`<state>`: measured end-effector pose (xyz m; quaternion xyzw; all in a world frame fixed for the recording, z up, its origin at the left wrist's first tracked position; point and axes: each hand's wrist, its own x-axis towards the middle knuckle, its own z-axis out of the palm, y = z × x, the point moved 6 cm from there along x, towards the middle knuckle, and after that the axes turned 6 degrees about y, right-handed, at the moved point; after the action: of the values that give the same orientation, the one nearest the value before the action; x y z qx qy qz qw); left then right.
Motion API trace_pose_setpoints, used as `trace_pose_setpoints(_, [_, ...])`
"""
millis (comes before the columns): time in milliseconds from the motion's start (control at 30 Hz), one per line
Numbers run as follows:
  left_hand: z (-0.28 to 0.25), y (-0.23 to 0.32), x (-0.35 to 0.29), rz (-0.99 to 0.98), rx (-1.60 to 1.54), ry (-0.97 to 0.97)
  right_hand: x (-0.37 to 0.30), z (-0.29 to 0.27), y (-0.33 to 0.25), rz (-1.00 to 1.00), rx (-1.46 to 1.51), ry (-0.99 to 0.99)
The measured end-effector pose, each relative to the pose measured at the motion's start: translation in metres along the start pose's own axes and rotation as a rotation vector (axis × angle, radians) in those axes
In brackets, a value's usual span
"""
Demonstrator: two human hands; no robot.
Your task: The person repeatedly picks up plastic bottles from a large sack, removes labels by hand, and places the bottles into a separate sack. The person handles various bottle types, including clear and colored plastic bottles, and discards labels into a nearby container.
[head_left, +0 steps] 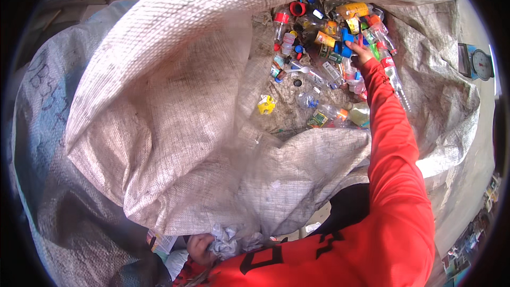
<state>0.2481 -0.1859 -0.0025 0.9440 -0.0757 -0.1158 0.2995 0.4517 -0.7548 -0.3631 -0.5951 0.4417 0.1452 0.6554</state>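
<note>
Reaching far into a large woven sack, my right hand (360, 55) has its fingers closed on a blue plastic piece (345, 44). Around it lie a yellow-orange bottle (353, 10), an orange-and-white container (325, 39) and a clear bottle with a red label (391, 72). Close to my body, at the bottom of the view, my left hand (201, 248) is curled against crumpled translucent plastic (227, 242) and seems to grip it. Part of its fingers is hidden.
The pale woven sack (175, 106) spreads wide, its rim folded over at the left. Inside are a yellow crumpled wrapper (266, 104), a white plastic spoon (300, 69), a red ring-shaped cap (297, 8) and several bottles. A dial scale (482, 65) stands at the far right.
</note>
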Motion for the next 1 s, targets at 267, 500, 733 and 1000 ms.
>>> trace_pose_setpoints(267, [0.004, 0.013, -0.005, 0.12, 0.087, 0.053, -0.202, 0.023, -0.053, -0.061, 0.08, -0.546])
trace_pose_setpoints(500, [0.007, 0.026, -0.031, 0.225, 0.045, 0.07, -0.38, 0.096, -0.121, -0.972, -0.861, -0.194])
trace_pose_setpoints(733, [0.024, 0.03, -0.065, 0.262, 0.112, 0.119, -0.599, 0.252, -0.07, -1.263, -0.969, -0.774])
trace_pose_setpoints(1000, [0.027, 0.013, -0.074, 0.312, -0.043, 0.378, -0.698, 0.433, -0.001, -1.497, -1.089, -0.734])
